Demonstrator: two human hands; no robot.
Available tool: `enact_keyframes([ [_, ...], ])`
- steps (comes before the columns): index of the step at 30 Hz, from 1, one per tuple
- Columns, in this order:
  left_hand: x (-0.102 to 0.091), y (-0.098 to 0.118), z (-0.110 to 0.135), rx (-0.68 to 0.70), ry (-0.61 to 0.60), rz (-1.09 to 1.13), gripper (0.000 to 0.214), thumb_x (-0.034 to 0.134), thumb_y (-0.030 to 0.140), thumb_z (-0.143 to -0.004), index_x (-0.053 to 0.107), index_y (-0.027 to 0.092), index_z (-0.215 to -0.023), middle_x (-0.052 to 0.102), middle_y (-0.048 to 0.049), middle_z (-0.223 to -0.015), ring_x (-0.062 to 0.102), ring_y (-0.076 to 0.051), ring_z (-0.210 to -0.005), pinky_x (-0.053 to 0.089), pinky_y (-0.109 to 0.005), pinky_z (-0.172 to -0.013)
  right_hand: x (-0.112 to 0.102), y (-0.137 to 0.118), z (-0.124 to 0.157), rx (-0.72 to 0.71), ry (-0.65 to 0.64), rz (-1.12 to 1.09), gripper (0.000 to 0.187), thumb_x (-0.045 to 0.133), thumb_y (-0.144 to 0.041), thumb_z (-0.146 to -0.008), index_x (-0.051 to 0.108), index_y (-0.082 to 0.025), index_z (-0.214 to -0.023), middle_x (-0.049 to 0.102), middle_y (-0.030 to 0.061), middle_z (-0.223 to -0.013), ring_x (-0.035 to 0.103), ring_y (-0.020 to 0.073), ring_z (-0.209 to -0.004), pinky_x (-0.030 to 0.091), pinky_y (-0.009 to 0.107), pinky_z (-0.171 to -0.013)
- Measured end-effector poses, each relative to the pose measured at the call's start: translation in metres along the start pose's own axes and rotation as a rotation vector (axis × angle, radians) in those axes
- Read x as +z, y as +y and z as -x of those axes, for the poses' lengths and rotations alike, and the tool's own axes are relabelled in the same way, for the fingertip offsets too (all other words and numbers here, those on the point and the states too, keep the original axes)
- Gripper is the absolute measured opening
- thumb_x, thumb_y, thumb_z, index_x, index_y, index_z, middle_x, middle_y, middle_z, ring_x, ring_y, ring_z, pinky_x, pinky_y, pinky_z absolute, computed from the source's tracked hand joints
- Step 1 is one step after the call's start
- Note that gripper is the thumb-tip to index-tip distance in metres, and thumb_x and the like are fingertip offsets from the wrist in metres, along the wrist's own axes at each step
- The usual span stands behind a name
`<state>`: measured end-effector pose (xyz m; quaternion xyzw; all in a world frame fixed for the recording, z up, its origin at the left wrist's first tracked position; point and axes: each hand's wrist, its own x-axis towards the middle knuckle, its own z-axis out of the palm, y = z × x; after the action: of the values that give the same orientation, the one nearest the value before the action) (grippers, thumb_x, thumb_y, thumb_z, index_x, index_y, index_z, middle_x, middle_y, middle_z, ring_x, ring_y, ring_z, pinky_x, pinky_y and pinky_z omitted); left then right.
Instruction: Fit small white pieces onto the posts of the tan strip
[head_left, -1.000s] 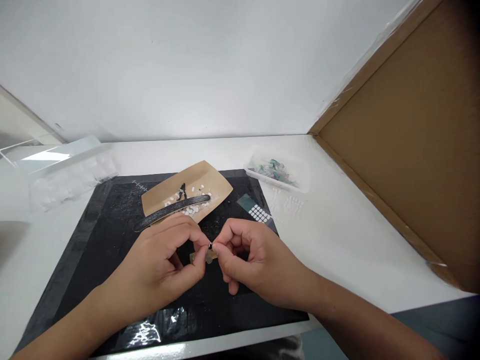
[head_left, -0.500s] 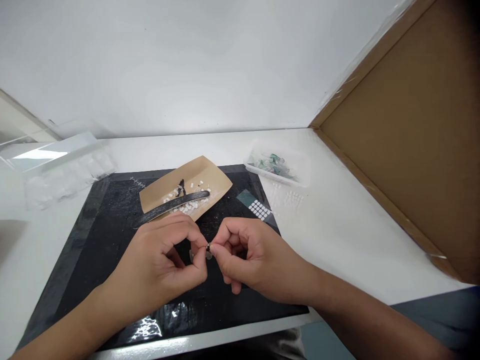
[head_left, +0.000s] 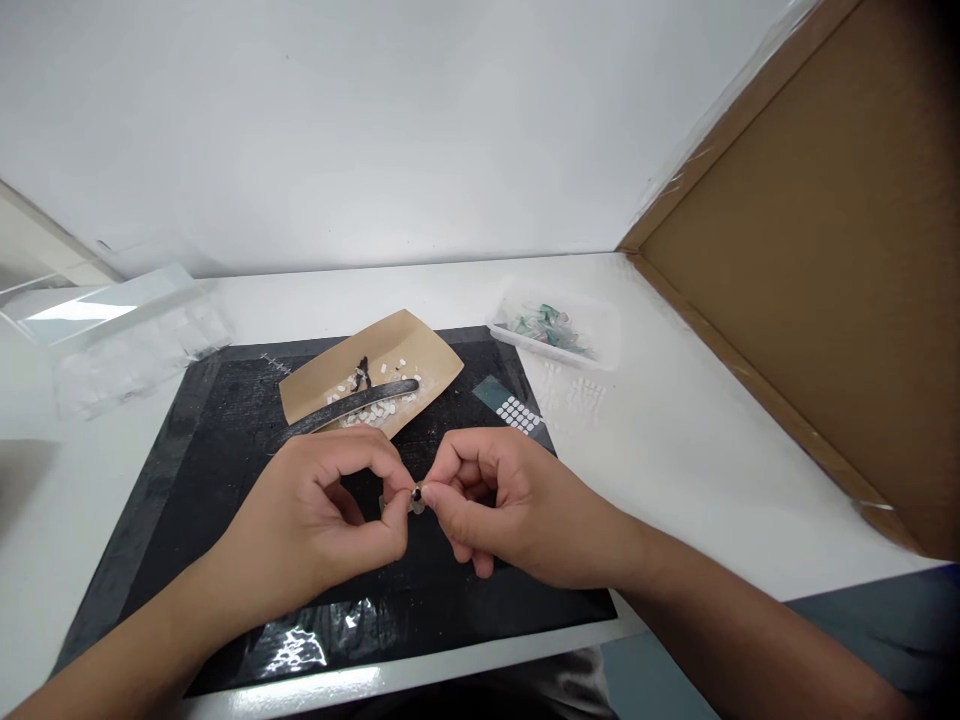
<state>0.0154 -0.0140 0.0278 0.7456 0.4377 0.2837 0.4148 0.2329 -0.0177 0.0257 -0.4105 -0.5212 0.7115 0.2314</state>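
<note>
My left hand (head_left: 337, 510) and my right hand (head_left: 495, 510) meet over the black mat (head_left: 210, 520). Between their thumbs and index fingertips is a tiny dark, shiny piece (head_left: 417, 494) with a pale, see-through part below it. Both hands pinch it from opposite sides; its exact kind is too small to make out. Just beyond the left hand, a dark nail file (head_left: 352, 405) lies across a brown paper tray (head_left: 397, 335). Small white bits (head_left: 379, 412) and a black scrap (head_left: 363, 375) lie in that tray.
A sheet of white oval stickers (head_left: 517, 413) lies at the mat's right edge. Behind it stands a clear plastic box (head_left: 611, 335) with greenish pieces. Clear plastic cases (head_left: 135, 350) are at the left. A large cardboard panel (head_left: 810, 260) borders the table's right side.
The tiny piece has turned slightly between the fingertips, and its dark face shows more. Both hands are otherwise in nearly the same place, still pinching.
</note>
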Motion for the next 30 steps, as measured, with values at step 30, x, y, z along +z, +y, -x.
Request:
enact_keyframes([
  [30,-0.0056,-0.0016,0.0030,0.013,-0.007,0.109,0.011,0.071,0.016,-0.088,0.079,0.023,-0.091,0.074,-0.0031,-0.090,0.066,-0.011,-0.062,0.052,-0.014,-0.041,0.0025,0.0050,0.0021,-0.104,0.065,0.060,0.020,0.077,-0.034,-0.091,0.064,-0.019,-0.088,0.067,-0.0029,-0.065,0.060,0.0091,-0.052,0.051,0.017,-0.047],
])
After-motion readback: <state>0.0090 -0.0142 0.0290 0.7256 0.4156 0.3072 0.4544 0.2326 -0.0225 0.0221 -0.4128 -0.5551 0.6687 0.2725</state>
